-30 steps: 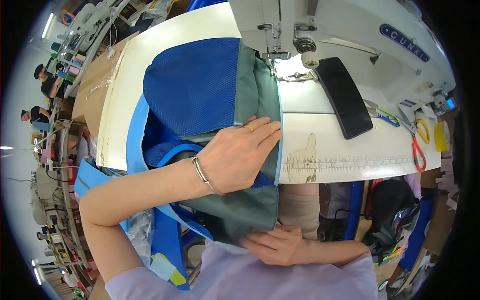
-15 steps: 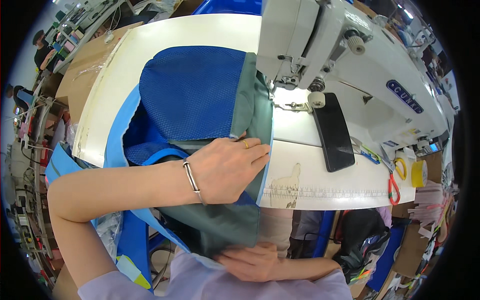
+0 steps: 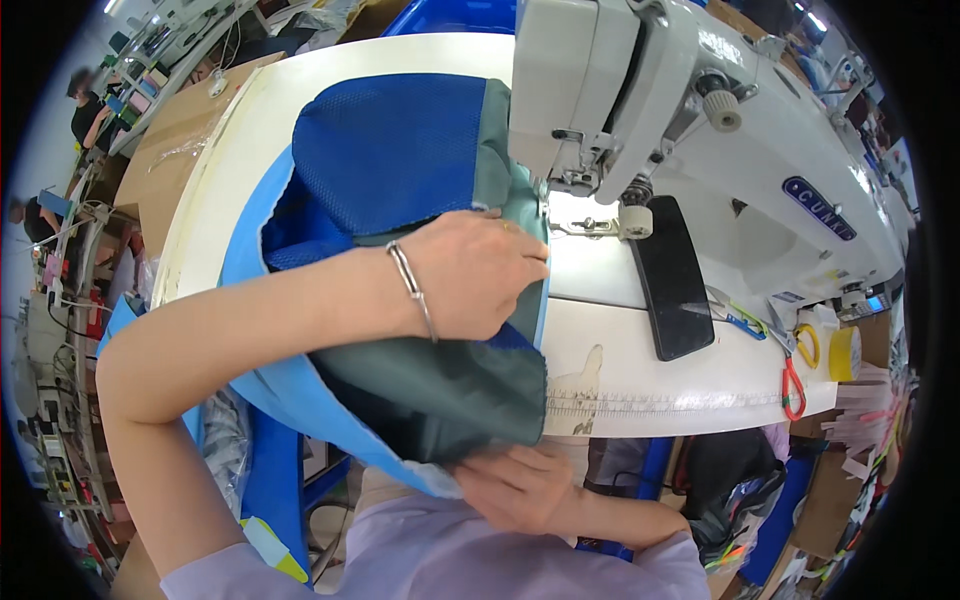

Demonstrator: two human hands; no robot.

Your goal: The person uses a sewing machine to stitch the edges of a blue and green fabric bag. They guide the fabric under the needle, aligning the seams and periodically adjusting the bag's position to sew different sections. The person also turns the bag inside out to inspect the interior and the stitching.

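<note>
A blue mesh, light blue and dark grey-green fabric piece (image 3: pixel 390 150) lies partly folded on the white sewing table, its right edge running up to the needle area of the white sewing machine (image 3: pixel 565 95). My left hand (image 3: pixel 475 275), with a silver bangle on the wrist, is closed on the fabric just below the presser foot, fingers bent over its right edge. Down at the table's near edge my right hand (image 3: pixel 520 488) grips the hanging lower part of the cloth; the cloth partly hides its fingertips.
Right of the needle lies a black phone (image 3: pixel 675 280). Beyond it are scissors with red and yellow handles (image 3: pixel 792 385), small thread snips (image 3: pixel 738 315) and a yellow tape roll (image 3: pixel 845 352). A black bag (image 3: pixel 735 480) sits below the table's right side. People sit far left.
The fabric has slid away from me along the machine, and my left hand has moved up with it. My right hand has risen slightly and shifted right, still gripping the cloth.
</note>
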